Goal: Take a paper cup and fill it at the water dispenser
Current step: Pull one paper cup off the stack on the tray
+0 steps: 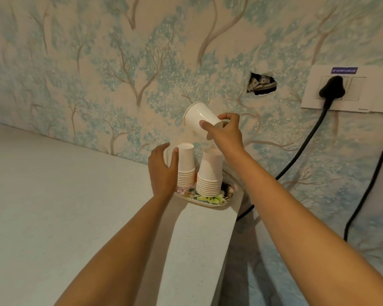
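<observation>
My right hand (224, 131) holds a single white paper cup (198, 119) by its base, tilted with the mouth toward the upper left, above the stacks. Two stacks of white paper cups stand upside down on a small floral tray (208, 198) at the counter's far right corner. My left hand (163, 171) rests against the left stack (186, 166), thumb on its top, fingers partly spread. The right stack (210, 173) stands free just below my right wrist. No water dispenser is in view.
The pale counter (64, 206) runs left from the tray, ending at an edge right of it. Tree-patterned wallpaper covers the wall, with a torn hole (262, 83). A white socket panel (341, 89) holds a black plug; black cables (301, 151) hang down on the right.
</observation>
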Action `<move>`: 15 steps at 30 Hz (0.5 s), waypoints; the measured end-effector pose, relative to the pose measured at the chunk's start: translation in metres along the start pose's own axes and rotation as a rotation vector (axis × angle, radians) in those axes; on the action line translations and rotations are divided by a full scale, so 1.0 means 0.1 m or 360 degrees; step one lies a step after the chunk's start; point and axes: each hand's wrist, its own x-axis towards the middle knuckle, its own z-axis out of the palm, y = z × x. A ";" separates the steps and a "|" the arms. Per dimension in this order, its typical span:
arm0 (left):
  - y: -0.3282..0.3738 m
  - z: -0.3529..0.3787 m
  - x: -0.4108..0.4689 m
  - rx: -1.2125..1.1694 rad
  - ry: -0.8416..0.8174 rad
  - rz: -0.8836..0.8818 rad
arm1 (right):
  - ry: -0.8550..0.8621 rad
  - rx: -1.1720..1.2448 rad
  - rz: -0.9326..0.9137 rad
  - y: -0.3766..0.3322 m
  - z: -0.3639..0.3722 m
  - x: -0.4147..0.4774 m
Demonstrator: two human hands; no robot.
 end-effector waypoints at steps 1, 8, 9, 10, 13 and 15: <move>0.10 0.00 0.00 -0.0090 -0.0015 -0.0022 | 0.0008 0.0062 0.0036 0.02 0.00 -0.03; 0.72 -0.05 -0.10 -0.0558 -0.0074 -0.0221 | -0.0014 0.0253 0.0082 0.03 0.04 -0.28; 0.78 -0.06 -0.11 -0.0587 -0.0070 -0.0246 | -0.0023 0.0255 0.0069 0.03 0.04 -0.29; 0.84 -0.09 -0.14 -0.0608 -0.0065 -0.0259 | -0.0037 0.0257 0.0054 0.02 0.03 -0.32; 0.95 -0.15 -0.19 -0.0663 -0.0073 -0.0251 | -0.0106 0.0242 0.0033 0.01 0.00 -0.38; 0.99 -0.19 -0.25 -0.0661 -0.0093 -0.0217 | -0.0168 0.0227 0.0006 0.00 -0.04 -0.43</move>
